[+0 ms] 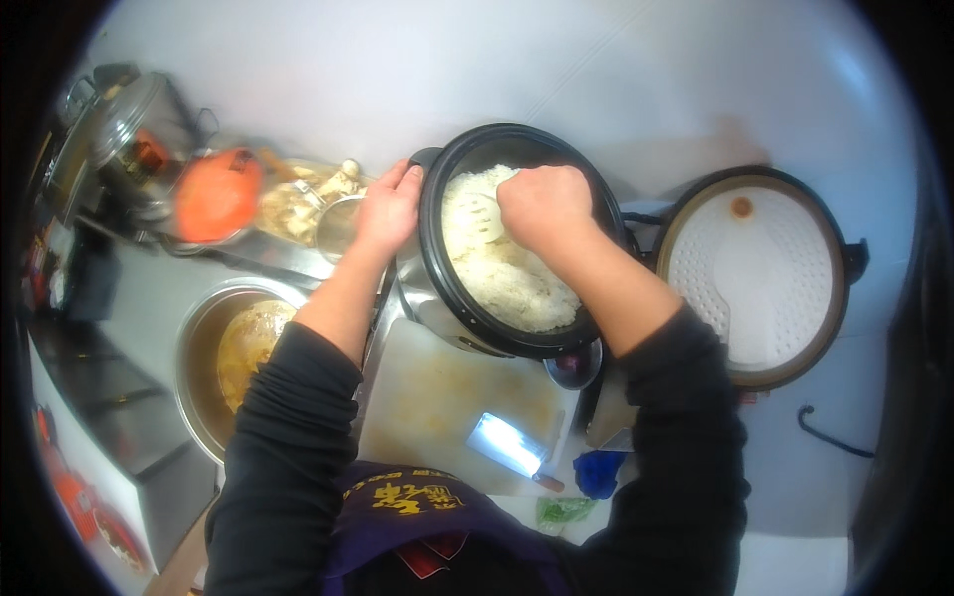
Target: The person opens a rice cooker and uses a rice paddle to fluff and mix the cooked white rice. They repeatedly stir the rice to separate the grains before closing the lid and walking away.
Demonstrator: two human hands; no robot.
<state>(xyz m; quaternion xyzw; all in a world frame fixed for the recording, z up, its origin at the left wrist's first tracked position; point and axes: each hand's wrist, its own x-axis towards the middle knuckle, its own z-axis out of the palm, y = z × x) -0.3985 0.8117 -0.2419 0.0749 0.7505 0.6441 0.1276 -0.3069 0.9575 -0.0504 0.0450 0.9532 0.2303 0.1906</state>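
Observation:
A large rice cooker (607,328) with a black rim stands tilted before me, its lid hinged back on the right. Cooked white rice (514,287) lies inside it. My right hand (548,205) is closed around the hidden handle of a white slotted rice paddle (481,216), whose blade rests on the rice. At the cooker's left side, my left hand (391,205) grips by the black side handle (426,158), with the thumb on top and some fingers out of sight. The cooker's open lid (753,268) shows a pale dimpled inner face with a brown spot.
Below the cooker lies a white cutting board (417,402) bearing a cleaver (510,445). A deep metal pot (195,372) of brownish liquid stands at left. Further back are an orange item (218,195) and pale food pieces (291,212). A blue cloth-like item (598,473) sits right of the board.

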